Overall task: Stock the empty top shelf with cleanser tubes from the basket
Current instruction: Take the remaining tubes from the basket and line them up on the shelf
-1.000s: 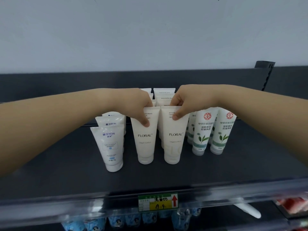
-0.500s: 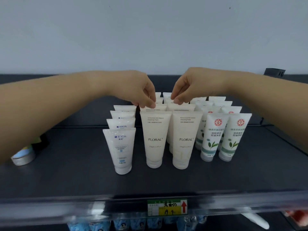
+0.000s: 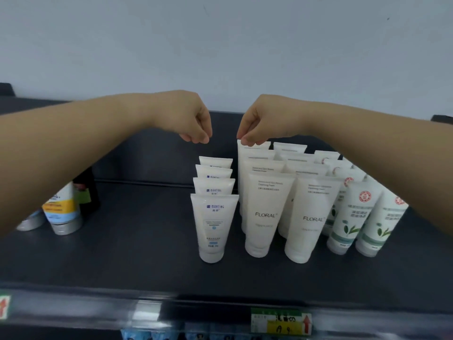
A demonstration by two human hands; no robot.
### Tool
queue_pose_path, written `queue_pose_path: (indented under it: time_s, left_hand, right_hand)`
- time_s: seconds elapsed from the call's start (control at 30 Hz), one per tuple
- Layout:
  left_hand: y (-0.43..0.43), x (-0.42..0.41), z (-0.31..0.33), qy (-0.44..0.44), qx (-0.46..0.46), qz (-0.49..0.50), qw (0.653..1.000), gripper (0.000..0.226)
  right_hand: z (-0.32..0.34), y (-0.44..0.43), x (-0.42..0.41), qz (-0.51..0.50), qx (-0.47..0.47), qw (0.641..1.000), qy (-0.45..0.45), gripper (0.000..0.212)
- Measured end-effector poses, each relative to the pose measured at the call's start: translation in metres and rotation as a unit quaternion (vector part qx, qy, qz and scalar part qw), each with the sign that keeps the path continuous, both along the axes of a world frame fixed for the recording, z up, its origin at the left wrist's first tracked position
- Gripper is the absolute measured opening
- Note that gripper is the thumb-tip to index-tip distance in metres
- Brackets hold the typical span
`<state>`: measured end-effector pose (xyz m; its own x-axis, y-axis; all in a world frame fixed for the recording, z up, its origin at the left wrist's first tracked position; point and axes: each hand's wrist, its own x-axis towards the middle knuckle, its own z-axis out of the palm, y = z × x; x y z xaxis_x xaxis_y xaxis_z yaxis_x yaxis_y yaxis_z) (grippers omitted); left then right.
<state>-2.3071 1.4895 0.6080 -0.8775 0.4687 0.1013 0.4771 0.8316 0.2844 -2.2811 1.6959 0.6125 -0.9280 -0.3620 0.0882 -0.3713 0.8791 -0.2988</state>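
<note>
Cleanser tubes stand cap-down in rows on the dark top shelf (image 3: 122, 253). A row of small white tubes (image 3: 214, 227) is on the left, two rows of cream FLORAL tubes (image 3: 266, 214) are in the middle, and green-leaf tubes (image 3: 353, 217) are on the right. My right hand (image 3: 262, 121) pinches the top edge of the rearmost FLORAL tube (image 3: 258, 146) in the left row. My left hand (image 3: 191, 119) hovers above the small white row with its fingers curled and holds nothing. The basket is out of view.
A yellow-and-blue tube with a silver cap (image 3: 62, 209) and a dark bottle (image 3: 87, 190) stand at the shelf's left, partly behind my left forearm. A green-and-yellow price tag (image 3: 282, 322) sits on the front rail. Blue packs (image 3: 152, 334) show on the shelf below.
Both hands have left the two front FLORAL tubes and moved up and back. The left hand now holds nothing. The view has shifted, so the left end of the shelf shows.
</note>
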Motion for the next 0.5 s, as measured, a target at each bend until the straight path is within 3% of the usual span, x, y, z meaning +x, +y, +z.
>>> queue_pose_path:
  time_s: [0.5]
  left_hand:
    - [-0.012,-0.068,-0.033,-0.013,-0.021,0.008,1.0,0.016]
  right_hand:
    - [-0.019,-0.046,-0.079,-0.018,0.138,0.99,-0.004,0.02]
